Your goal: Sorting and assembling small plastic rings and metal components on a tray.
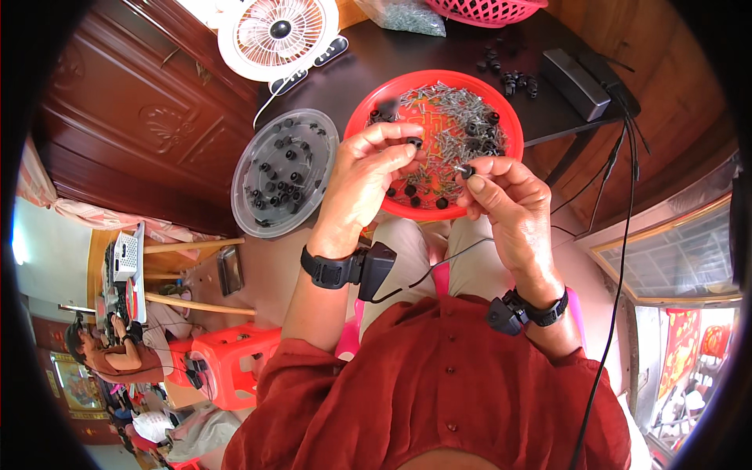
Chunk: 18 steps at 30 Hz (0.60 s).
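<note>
**Hand Positions Over the Red Parts Tray**

My left hand (366,168) pinches a small black ring part (414,142) between thumb and fingertips. My right hand (501,196) grips a second black ring part with a screw (465,169) in the same manner. Both hands are held above the near rim of the red round tray (360,110), which contains grey screws (454,110) and loose black rings. The tray rests on the dark table (376,59). A clear round lid (244,168) holding further black parts sits just left of the tray.

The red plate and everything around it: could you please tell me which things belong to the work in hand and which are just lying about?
In use: left hand and right hand, each pinching a small black part; red plate of screws; clear tray of black parts.

Lying about: white fan; pink basket; grey box.
</note>
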### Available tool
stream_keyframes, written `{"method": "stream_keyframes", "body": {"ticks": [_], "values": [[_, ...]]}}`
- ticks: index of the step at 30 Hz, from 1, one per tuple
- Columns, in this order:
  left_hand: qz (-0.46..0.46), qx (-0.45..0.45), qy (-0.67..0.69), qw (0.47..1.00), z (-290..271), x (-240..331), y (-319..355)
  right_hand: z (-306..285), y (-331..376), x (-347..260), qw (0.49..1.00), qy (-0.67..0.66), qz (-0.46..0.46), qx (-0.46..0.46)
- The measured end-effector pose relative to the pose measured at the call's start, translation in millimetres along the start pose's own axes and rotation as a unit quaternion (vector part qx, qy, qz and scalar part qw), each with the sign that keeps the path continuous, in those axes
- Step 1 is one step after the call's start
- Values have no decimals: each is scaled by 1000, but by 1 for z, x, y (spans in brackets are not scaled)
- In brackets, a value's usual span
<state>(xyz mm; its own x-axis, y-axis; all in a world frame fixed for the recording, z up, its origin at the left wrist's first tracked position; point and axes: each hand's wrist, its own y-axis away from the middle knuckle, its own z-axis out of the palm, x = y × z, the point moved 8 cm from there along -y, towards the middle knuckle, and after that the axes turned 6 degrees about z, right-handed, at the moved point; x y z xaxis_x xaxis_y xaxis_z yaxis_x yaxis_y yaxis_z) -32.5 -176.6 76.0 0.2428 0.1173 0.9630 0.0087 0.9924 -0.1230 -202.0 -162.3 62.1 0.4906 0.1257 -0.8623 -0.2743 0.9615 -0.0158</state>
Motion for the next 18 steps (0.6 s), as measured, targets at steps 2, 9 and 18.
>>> {"method": "stream_keyframes", "body": {"ticks": [2, 9, 18], "values": [[-1, -12, 14, 1000, 4, 1, 4, 3, 0, 1, 1000, 0, -5, -6], [16, -60, 74, 995, 20, 12, 17, 17, 2, -1, 999, 4, -38, -23], [31, -70, 127, 989, 27, 7, 22, 21, 7, -3, 999, 15, -41, -25]]}}
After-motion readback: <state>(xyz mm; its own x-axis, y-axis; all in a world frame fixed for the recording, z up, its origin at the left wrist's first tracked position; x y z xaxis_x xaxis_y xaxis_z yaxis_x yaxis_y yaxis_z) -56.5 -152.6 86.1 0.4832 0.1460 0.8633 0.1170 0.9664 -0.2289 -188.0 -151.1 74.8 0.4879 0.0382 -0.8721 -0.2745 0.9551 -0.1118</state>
